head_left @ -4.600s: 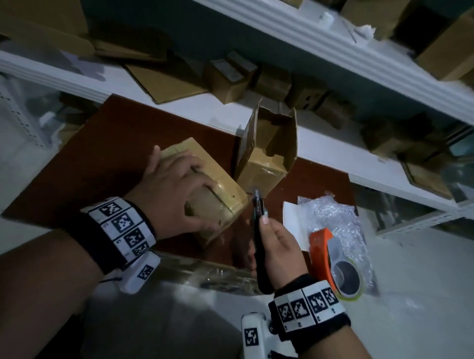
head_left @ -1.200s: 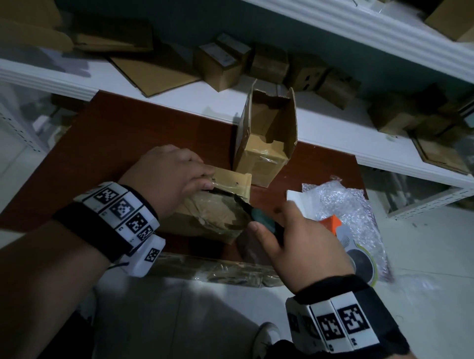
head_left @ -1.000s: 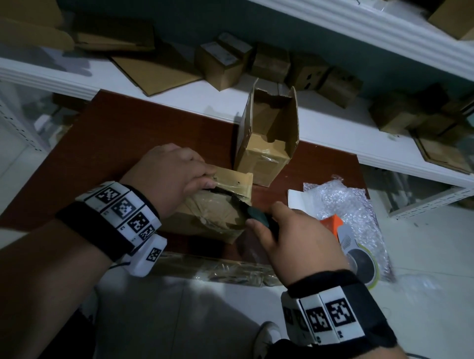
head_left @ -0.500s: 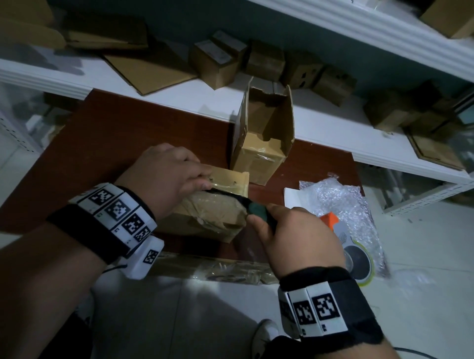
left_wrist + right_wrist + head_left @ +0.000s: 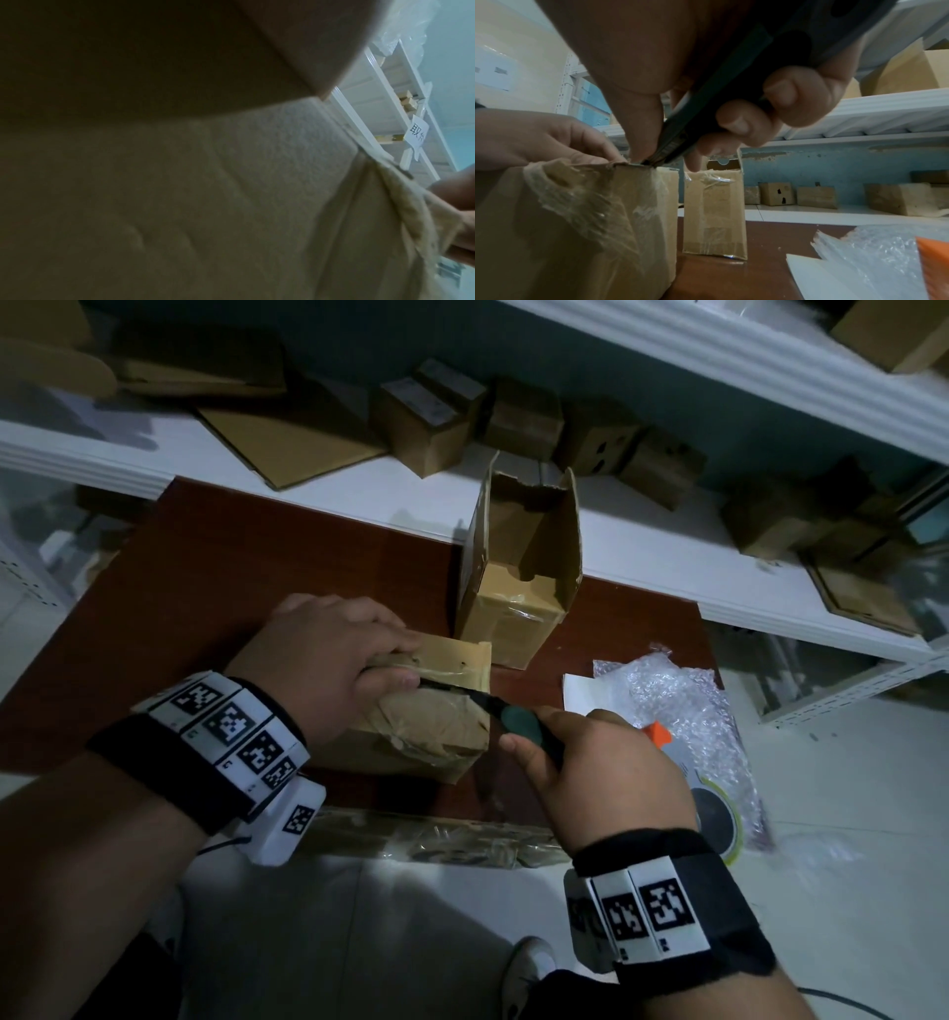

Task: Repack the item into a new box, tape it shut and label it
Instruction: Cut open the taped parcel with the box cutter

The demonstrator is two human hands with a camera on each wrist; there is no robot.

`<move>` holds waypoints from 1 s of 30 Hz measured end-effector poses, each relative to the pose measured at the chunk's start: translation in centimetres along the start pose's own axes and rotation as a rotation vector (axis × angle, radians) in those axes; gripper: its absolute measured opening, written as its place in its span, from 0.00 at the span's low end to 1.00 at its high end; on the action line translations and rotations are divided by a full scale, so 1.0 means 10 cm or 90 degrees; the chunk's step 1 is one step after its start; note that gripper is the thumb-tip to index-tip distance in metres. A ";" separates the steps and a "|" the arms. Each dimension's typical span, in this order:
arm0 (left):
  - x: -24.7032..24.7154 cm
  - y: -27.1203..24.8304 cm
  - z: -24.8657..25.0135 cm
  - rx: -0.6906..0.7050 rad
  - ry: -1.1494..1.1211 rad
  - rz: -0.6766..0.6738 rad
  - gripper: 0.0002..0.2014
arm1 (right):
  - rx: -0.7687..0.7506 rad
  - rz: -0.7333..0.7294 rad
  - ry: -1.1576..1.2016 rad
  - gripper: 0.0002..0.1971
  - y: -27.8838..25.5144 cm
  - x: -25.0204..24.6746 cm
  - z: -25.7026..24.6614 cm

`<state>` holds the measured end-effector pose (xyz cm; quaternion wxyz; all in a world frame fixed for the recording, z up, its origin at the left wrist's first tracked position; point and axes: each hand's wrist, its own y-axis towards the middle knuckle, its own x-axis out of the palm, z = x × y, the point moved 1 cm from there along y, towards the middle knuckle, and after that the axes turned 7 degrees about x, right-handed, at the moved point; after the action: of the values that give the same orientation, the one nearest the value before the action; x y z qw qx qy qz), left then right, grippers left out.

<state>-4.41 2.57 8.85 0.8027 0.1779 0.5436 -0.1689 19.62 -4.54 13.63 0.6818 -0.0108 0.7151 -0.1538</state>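
The taped box [image 5: 411, 716] sits on the reddish-brown table [image 5: 205, 588], near its front edge, and it looks worn: plain brown cardboard wrapped in wrinkled clear tape that bunches and shines over the near end, with a pale flap lifted along the far top edge. The left hand [image 5: 328, 660] lies over the top of it, fingers bent down on the raised flap and thumb pressed against the tape, holding the box steady. The right hand [image 5: 601, 762] is wrapped tight around a dark knife [image 5: 518, 719], thumb along the handle; in the right wrist view the blade tip meets the top corner seam of the box, just beside the left thumb. Just behind it stands an open box [image 5: 518, 577], upright, its top flaps standing up and clear tape across its near side. To the right on the table lie a white sheet [image 5: 577, 690], crumpled bubble wrap [image 5: 683, 695] and a tape dispenser [image 5: 714, 809] with an orange part. More small boxes sit on the white shelf [image 5: 359, 490] behind.
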 end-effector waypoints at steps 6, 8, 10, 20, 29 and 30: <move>0.01 0.01 -0.01 0.018 0.006 0.012 0.23 | -0.001 0.033 -0.041 0.27 0.01 0.04 0.02; 0.01 0.01 -0.02 0.019 0.002 0.012 0.24 | -0.008 0.059 -0.058 0.26 0.03 0.05 0.01; 0.02 0.01 -0.03 0.020 -0.002 0.015 0.26 | -0.011 0.071 -0.059 0.26 0.04 0.06 0.01; 0.03 0.00 -0.01 0.021 0.013 0.016 0.28 | -0.016 -0.021 0.015 0.25 0.03 -0.01 0.07; 0.02 0.00 0.02 0.018 0.005 0.025 0.28 | -0.022 -0.005 0.019 0.23 0.05 0.03 0.00; 0.01 -0.01 0.03 0.018 0.002 0.025 0.28 | -0.018 -0.010 0.019 0.23 0.05 0.03 0.02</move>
<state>-4.12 2.35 8.82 0.8023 0.2002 0.5389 -0.1608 19.86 -4.17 13.27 0.6699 -0.0238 0.7270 -0.1488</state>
